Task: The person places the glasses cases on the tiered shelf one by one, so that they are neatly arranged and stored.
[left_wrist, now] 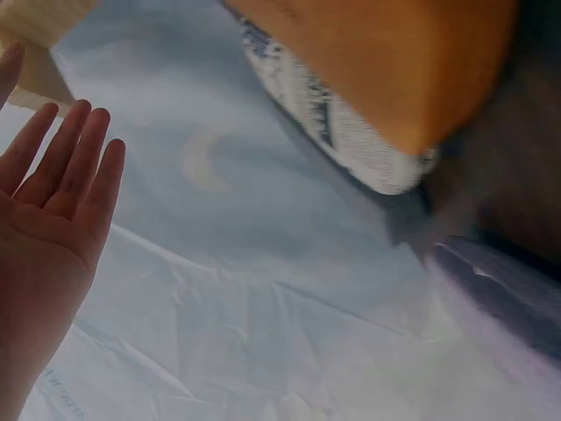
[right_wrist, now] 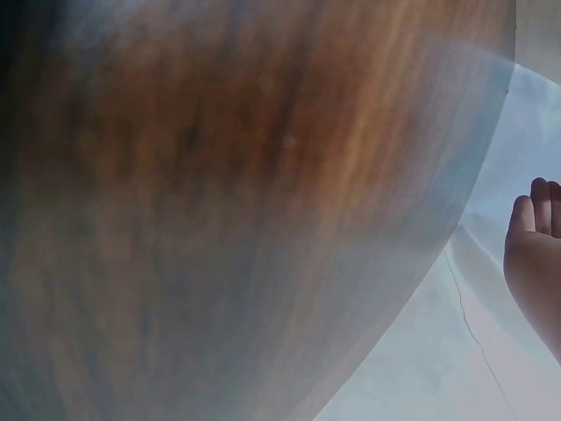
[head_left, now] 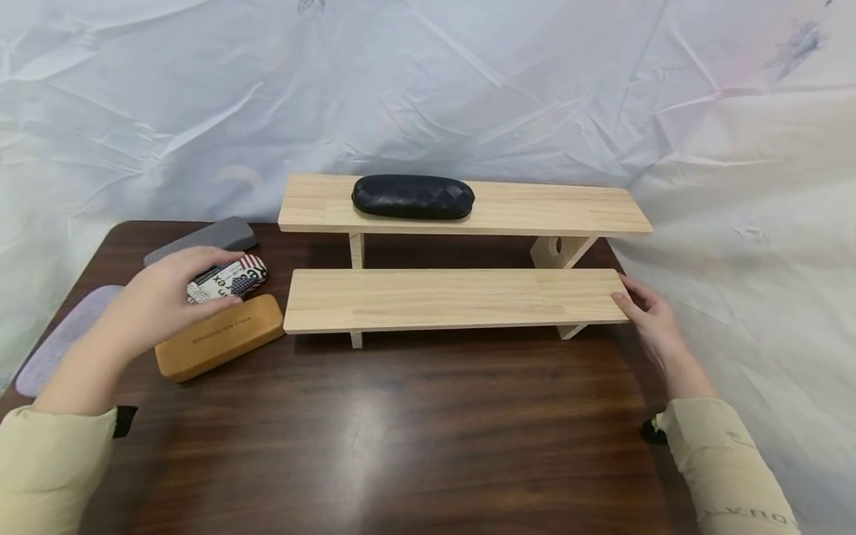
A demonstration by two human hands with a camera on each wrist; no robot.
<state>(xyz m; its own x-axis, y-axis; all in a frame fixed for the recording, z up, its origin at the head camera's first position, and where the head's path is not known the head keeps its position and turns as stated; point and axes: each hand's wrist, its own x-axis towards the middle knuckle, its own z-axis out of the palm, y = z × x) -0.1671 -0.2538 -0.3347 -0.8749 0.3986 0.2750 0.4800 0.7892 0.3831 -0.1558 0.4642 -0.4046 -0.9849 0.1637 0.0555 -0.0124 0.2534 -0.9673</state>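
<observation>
A two-tier wooden shelf [head_left: 455, 297] stands on the dark table, with a black quilted glasses case [head_left: 413, 197] lying on its upper board. At the lower board's right end my right hand [head_left: 652, 319] grips the edge, thumb over the top and fingers at the side. My left hand [head_left: 157, 297] hovers around a printed glasses case [head_left: 230, 281], thumb and fingers spread apart. In the left wrist view those fingers look straight and nothing is held. Below the printed case lies a tan glasses case [head_left: 221, 338]; a grey glasses case [head_left: 207, 239] lies behind it.
A lilac glasses case [head_left: 63, 342] lies near the left edge of the table [head_left: 414, 431], partly behind my left forearm. Pale crinkled sheeting [head_left: 468, 89] hangs behind and to the right of the table, close to the shelf.
</observation>
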